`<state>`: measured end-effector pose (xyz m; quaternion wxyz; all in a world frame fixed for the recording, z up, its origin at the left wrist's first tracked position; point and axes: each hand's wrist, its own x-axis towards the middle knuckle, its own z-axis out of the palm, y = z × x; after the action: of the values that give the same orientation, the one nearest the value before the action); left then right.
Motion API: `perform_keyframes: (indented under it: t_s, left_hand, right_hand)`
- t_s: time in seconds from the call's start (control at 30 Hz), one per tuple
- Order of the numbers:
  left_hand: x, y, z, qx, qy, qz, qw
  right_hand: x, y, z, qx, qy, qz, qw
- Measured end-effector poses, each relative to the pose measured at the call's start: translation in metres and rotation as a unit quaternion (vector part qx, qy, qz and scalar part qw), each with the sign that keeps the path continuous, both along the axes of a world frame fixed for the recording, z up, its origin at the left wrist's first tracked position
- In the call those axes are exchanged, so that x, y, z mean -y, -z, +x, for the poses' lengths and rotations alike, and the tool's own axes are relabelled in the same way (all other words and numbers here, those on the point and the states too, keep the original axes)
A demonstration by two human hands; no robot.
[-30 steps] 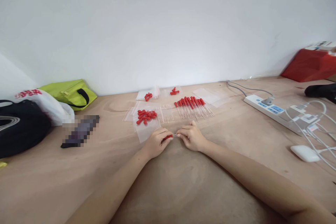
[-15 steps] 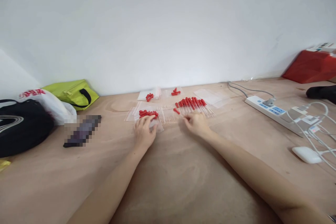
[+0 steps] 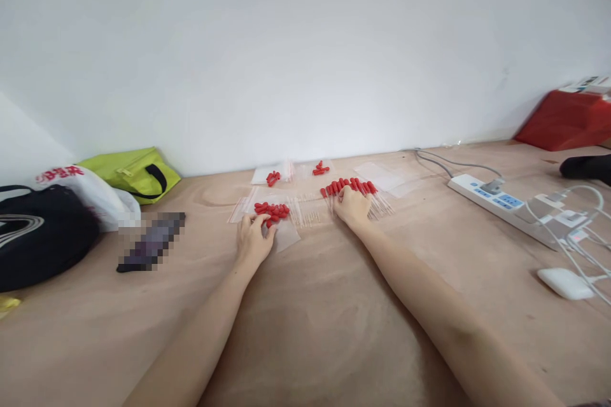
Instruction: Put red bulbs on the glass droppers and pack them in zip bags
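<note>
Several red bulbs (image 3: 271, 210) lie piled on a clear plastic bag (image 3: 287, 237) left of centre. At the pile's near edge is my left hand (image 3: 254, 238), its fingers apart, with the fingertips close to a red bulb. My right hand (image 3: 354, 205) rests over a row of thin sticks with red bulb tops (image 3: 359, 184); its fingers are bent together, and whatever they hold is hidden. Between the hands lie several thin pale sticks (image 3: 305, 216). Two smaller groups of red bulbs (image 3: 273, 178) (image 3: 321, 169) are on bags near the wall.
A white power strip (image 3: 506, 206) with cables and a white case (image 3: 566, 283) are at the right. A red bag (image 3: 566, 121) stands behind them. At the left are a phone (image 3: 153, 240), a black bag (image 3: 45, 235), a white bag (image 3: 90, 197) and a lime-green bag (image 3: 128, 168).
My right hand has moved forward onto the row of red-topped sticks; the red bulb near its fingertips is no longer seen apart. My left hand has drawn slightly back and left.
</note>
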<state>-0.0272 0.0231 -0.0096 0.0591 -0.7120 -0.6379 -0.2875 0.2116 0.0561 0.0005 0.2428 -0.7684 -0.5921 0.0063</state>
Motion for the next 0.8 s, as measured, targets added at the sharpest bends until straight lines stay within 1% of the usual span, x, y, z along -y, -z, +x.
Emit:
perform_keyframes:
  t_s: [0.07,0.13,0.23,0.3,0.37,0.5,0.63,0.7,0.8]
  left_hand:
    - [-0.001,0.000,0.000,0.007,-0.005,-0.003,1.000]
    - [-0.001,-0.001,0.000,0.012,-0.018,-0.009,1.000]
    - [-0.002,-0.003,0.001,0.008,-0.040,-0.023,0.999]
    - [-0.003,-0.004,0.000,-0.001,-0.046,-0.028,0.999]
    - [-0.004,-0.003,0.000,-0.014,-0.039,-0.024,0.999]
    - [-0.005,-0.001,-0.002,-0.023,-0.021,-0.007,0.999]
    - [-0.006,0.002,-0.003,-0.009,-0.031,0.003,0.999]
    - [-0.005,0.002,-0.003,0.001,-0.034,0.003,0.999]
    - [-0.004,0.001,-0.003,0.006,-0.040,0.013,0.999]
  right_hand:
    - [0.002,-0.002,-0.003,0.009,-0.019,0.021,1.000]
    - [0.005,-0.003,-0.011,0.022,-0.055,0.043,0.997]
    - [0.006,-0.004,-0.027,0.037,-0.095,0.024,0.995]
    - [0.004,-0.004,-0.038,0.042,-0.091,-0.014,0.995]
    - [0.002,-0.004,-0.045,0.042,-0.078,-0.050,0.995]
    - [-0.003,-0.006,-0.050,0.043,-0.075,-0.091,0.992]
    - [-0.007,-0.009,-0.054,0.060,-0.081,-0.131,0.986]
    - [-0.006,-0.009,-0.056,0.068,-0.083,-0.140,0.984]
    - [0.000,-0.010,-0.054,0.084,-0.081,-0.113,0.987]
